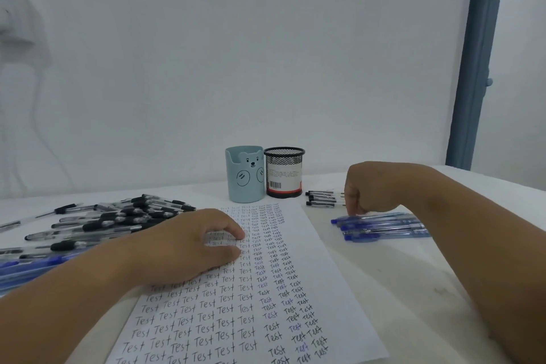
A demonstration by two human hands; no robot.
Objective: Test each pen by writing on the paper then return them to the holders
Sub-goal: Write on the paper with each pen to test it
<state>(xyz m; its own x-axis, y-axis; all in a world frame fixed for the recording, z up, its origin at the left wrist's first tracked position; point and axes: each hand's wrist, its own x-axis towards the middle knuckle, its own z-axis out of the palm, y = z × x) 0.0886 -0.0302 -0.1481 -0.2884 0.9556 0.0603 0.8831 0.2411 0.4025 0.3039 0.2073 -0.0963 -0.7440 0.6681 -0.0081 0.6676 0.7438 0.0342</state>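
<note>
The desk carries all task items. The paper lies at its centre, nearly filled with columns of the word "Test" in black and blue ink. A large loose heap of black pens lies to the left of the paper, with a few blue pens at the heap's near edge. Both holders stand just beyond the paper's far edge, touching or nearly so: the blue bear holder on the left, the mesh holder on the right. No pens are seen above either rim.

To the right of the paper lie a group of blue pens and, beyond it, a smaller group of black pens.

Step in hand, as judged: selection of the next pen from the right-side groups. The next move calls for isolating a single barrel from the closely packed row and finding the little blank space left on the paper.

The left hand rests on the paper, fingers loosely curved and released, steadying the sheet and holding nothing. The right hand hangs over the far end of the blue pens, fingers curled downward and touching the row; whether a pen is actually pinched cannot be told.
</note>
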